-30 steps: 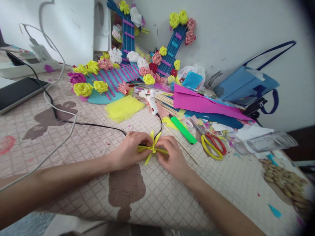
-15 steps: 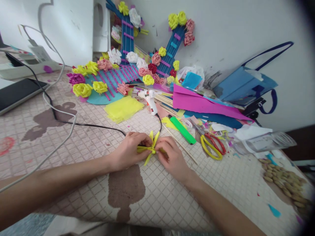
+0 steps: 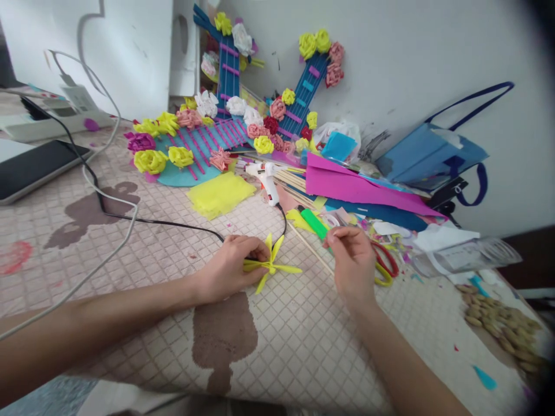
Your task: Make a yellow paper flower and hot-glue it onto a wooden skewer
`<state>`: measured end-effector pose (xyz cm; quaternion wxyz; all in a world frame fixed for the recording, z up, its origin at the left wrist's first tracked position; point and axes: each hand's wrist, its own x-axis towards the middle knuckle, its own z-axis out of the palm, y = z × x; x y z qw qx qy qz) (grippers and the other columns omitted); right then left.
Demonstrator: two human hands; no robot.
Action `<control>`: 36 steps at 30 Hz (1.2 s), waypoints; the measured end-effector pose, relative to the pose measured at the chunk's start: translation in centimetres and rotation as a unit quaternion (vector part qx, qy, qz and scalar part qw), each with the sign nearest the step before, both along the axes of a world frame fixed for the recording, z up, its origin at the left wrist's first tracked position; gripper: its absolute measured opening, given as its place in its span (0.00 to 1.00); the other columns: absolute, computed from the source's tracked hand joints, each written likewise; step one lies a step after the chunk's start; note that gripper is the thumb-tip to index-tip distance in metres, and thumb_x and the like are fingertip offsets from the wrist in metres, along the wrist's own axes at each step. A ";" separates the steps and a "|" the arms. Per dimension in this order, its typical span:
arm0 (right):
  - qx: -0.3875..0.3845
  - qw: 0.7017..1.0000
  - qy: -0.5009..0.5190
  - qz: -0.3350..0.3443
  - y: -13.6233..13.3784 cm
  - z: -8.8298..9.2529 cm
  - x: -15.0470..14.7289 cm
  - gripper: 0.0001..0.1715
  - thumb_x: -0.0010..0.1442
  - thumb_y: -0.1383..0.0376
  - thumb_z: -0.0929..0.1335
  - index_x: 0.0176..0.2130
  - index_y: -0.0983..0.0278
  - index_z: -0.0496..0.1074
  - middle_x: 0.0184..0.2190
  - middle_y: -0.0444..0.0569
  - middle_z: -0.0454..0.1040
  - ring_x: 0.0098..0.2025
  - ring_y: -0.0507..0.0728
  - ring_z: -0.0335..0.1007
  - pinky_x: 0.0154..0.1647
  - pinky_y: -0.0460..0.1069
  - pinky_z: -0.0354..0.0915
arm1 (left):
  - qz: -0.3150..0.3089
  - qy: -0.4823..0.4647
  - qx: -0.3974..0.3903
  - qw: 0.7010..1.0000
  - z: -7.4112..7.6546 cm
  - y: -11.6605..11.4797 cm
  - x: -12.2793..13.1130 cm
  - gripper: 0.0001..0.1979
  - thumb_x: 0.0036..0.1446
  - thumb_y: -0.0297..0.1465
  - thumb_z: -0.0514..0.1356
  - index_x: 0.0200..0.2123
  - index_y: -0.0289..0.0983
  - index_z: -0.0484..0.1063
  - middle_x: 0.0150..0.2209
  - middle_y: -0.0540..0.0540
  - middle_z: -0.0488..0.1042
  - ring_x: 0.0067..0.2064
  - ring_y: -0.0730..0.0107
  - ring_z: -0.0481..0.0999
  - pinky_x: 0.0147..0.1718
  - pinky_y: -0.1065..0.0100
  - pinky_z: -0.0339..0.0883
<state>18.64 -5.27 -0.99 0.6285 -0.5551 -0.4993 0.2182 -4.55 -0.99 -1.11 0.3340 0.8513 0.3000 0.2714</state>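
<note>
My left hand (image 3: 234,266) pinches one end of a yellow crepe-paper flower (image 3: 272,267), whose narrow petals spread out from a knotted centre just above the cloth. To the right, my right hand (image 3: 353,263) is apart from the flower, thumb and fingertips drawn together; whatever they may hold is too small to make out. It covers the lower part of a green box cutter (image 3: 313,222) and part of the scissors with red and yellow handles (image 3: 384,267). A thin wooden stick (image 3: 313,249) lies between the flower and my right hand.
A white glue gun (image 3: 267,184) with a black cord lies behind the flower, beside yellow crepe sheets (image 3: 221,193). Flower-decorated paper guitars (image 3: 203,144) lean at the back. Magenta paper (image 3: 359,185), a blue bag (image 3: 433,150), a clear bottle (image 3: 468,251) and almonds (image 3: 498,323) are right.
My right hand has let go of the flower and moved right, over the green box cutter and scissors. A petal it covered now shows. My left hand keeps its pinch.
</note>
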 end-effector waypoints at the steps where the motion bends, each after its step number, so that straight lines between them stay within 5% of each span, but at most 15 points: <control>1: 0.002 1.000 0.019 0.007 0.2 0.1 0.4 0.06 0.55 0.65 0.67 0.33 0.60 0.63 0.34 0.45 0.67 0.31 0.51 0.65 0.35 0.50 0.65 | -0.001 0.000 0.002 1.000 0.0 0.0 0.0 0.05 0.53 0.29 0.59 0.35 0.37 0.68 0.34 0.50 0.74 0.36 0.70 0.73 0.41 0.66 0.63; 4: -0.036 0.993 0.061 0.095 0.4 0.4 1.0 0.05 0.57 0.64 0.64 0.33 0.58 0.59 0.38 0.45 0.69 0.26 0.50 0.63 0.30 0.50 0.64 | -0.002 -0.001 0.007 1.000 -0.1 0.0 0.0 0.04 0.53 0.29 0.59 0.35 0.37 0.68 0.34 0.50 0.75 0.36 0.70 0.73 0.42 0.65 0.63; 8: -0.104 0.975 0.041 0.193 -0.4 0.5 -0.2 0.02 0.59 0.63 0.62 0.34 0.57 0.59 0.26 0.41 0.68 0.22 0.51 0.62 0.24 0.48 0.62 | 0.003 -0.005 0.010 1.000 0.0 0.0 0.0 0.04 0.53 0.29 0.60 0.33 0.37 0.68 0.33 0.51 0.74 0.35 0.71 0.73 0.41 0.66 0.63; 11: -0.092 0.965 -0.131 0.210 -1.4 0.4 -1.8 0.05 0.58 0.66 0.64 0.37 0.59 0.64 0.27 0.43 0.68 0.29 0.52 0.65 0.29 0.48 0.64 | 0.006 -0.009 0.011 1.000 -0.1 0.0 0.1 0.04 0.53 0.29 0.60 0.33 0.37 0.68 0.32 0.50 0.74 0.34 0.72 0.73 0.38 0.67 0.64; 15: -0.039 0.902 -0.357 0.239 -2.1 0.3 -3.1 0.12 0.58 0.71 0.63 0.42 0.60 0.67 0.35 0.48 0.69 0.39 0.56 0.66 0.39 0.52 0.66 | 0.010 -0.013 0.013 1.000 -0.2 0.0 0.1 0.05 0.52 0.28 0.60 0.34 0.37 0.68 0.32 0.51 0.74 0.34 0.72 0.72 0.37 0.69 0.63; 22: -0.042 0.865 -0.445 0.228 -1.9 -0.4 -3.4 0.14 0.59 0.73 0.61 0.43 0.61 0.68 0.38 0.50 0.70 0.39 0.55 0.68 0.39 0.50 0.67 | 0.006 -0.011 0.015 1.000 -0.2 0.0 0.1 0.05 0.51 0.26 0.60 0.34 0.37 0.68 0.32 0.52 0.74 0.34 0.71 0.72 0.39 0.67 0.62; 30: -0.004 0.871 -0.445 0.208 -1.9 -0.7 -3.7 0.09 0.61 0.71 0.62 0.36 0.63 0.71 0.34 0.49 0.69 0.35 0.53 0.68 0.35 0.47 0.65 | 0.007 -0.008 0.013 1.000 -0.5 0.2 0.1 0.05 0.52 0.28 0.61 0.34 0.36 0.68 0.32 0.52 0.73 0.36 0.71 0.72 0.42 0.66 0.60; 36: -0.011 0.929 -0.302 0.215 -1.9 0.0 -3.6 0.08 0.60 0.70 0.63 0.37 0.61 0.71 0.33 0.47 0.69 0.36 0.53 0.67 0.33 0.48 0.64 | -0.003 -0.020 0.011 1.000 -0.5 0.2 0.1 0.05 0.52 0.28 0.61 0.34 0.36 0.68 0.32 0.52 0.73 0.35 0.73 0.72 0.39 0.69 0.61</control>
